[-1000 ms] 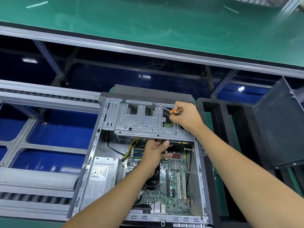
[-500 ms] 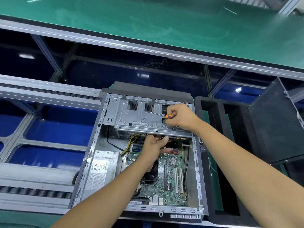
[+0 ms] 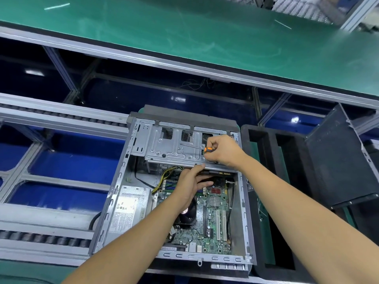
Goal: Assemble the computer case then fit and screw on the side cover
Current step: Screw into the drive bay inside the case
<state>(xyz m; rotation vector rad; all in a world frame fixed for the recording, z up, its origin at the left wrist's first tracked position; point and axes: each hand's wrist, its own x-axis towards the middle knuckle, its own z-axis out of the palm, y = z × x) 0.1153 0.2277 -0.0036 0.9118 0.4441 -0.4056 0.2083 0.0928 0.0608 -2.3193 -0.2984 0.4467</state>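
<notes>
An open grey computer case [image 3: 121,173] lies on its side, its motherboard [image 3: 213,222] and power supply [image 3: 129,208] exposed. A metal drive cage [image 3: 164,146] spans the case's far end. My right hand [image 3: 223,150] grips a screwdriver [image 3: 196,147] with an orange-and-black handle, its shaft lying flat across the cage and pointing left. My left hand [image 3: 190,183] reaches inside the case just below the cage's near edge, thumb touching that edge, fingers stretched over the board. The dark side cover [image 3: 338,160] leans upright at the right.
A black foam tray [image 3: 264,181] with long slots sits right of the case. Roller conveyor rails [image 3: 41,238] run left of the case. A green work surface [image 3: 184,33] stretches across the far side behind an aluminium frame.
My right hand and the screwdriver dropped lower onto the drive cage. My left hand stayed under the cage's near edge, fingers shifting slightly. The head view drifted a little.
</notes>
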